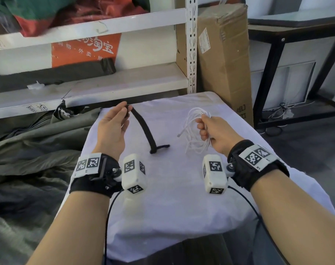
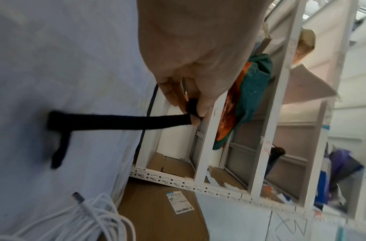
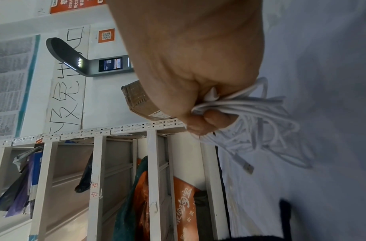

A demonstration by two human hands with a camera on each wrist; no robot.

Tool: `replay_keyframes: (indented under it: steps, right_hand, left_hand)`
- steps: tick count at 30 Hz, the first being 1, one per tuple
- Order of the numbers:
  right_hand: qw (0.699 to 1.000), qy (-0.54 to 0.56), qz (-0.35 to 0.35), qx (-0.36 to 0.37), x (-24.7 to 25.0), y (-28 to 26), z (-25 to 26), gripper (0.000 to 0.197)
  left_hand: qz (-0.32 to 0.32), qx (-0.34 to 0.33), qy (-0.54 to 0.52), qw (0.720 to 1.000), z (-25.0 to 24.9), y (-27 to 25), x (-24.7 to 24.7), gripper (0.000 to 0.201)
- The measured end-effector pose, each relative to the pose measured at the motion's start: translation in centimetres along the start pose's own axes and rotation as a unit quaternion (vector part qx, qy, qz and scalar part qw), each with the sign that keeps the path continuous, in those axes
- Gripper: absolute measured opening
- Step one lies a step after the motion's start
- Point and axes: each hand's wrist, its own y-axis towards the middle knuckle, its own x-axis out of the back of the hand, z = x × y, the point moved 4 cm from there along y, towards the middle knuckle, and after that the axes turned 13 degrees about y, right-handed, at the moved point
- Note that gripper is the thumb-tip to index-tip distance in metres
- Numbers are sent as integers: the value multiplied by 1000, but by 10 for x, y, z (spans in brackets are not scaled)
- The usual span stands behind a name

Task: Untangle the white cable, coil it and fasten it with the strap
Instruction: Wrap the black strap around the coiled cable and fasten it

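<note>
– What is the left hand [image 1: 113, 129] doing?
– Pinching one end of the long black cloth strap [image 1: 143, 125]; the other end lies on the white sheet [image 1: 162, 197]

– And the right hand [image 1: 214, 133]?
– Its fingers are curled round the bunched thin white cable [image 1: 193, 131]; loops hang below

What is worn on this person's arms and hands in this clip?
Both hands, left hand and right hand, are bare, forearms sleeveless. Each wrist carries a black wrist strap with white square-coded marker tags, plus a white boxy camera unit bearing similar markers. A thin black cable trails from each.
</note>
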Motion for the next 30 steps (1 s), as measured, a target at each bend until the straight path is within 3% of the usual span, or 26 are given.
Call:
replay_keyframes:
  steps: [4,6,9,12,14,16,20,23,25,30]
  right_hand:
    - [994,-37,94,-28,-12,-4,-7,29]
    - [987,-69,143,-36,-19,-9,-10,29]
    - [974,-94,199,-45,-27,-14,-12,29]
    - [964,-116,235,-53,-31,-19,-13,28]
    - [956,-133,256,-58,-32,-22,-14,26]
    - [949,-141,275,-65,-32,-24,-15,25]
    - [937,-160,300,-78,-35,-27,-17,23]
    - [935,-172,302,-75,-39,-31,-16,21]
    - [935,-184,297,-63,-41,-32,-15,21]
    - [936,-192,290,-44,-44,-35,-13,20]
  left_hand:
    - [25,-84,131,987,-9,-5,-13,30]
    - [35,-152,267,951,-16,-12,-25,31]
    - [137,-253,448,846,-24,-31,-50,35]
    - [296,-274,565,720,-8,-45,-70,60]
    - [302,-291,603,679,2,-46,-76,58]
    - [263,-317,618,669,7,-43,-76,48]
    - [247,-331,669,618,16,-41,-76,37]
    - [265,-308,672,619,15,-40,-77,18]
    - [270,-277,686,616,13,-38,-76,21]
    - [296,-201,663,658,7,-37,-64,26]
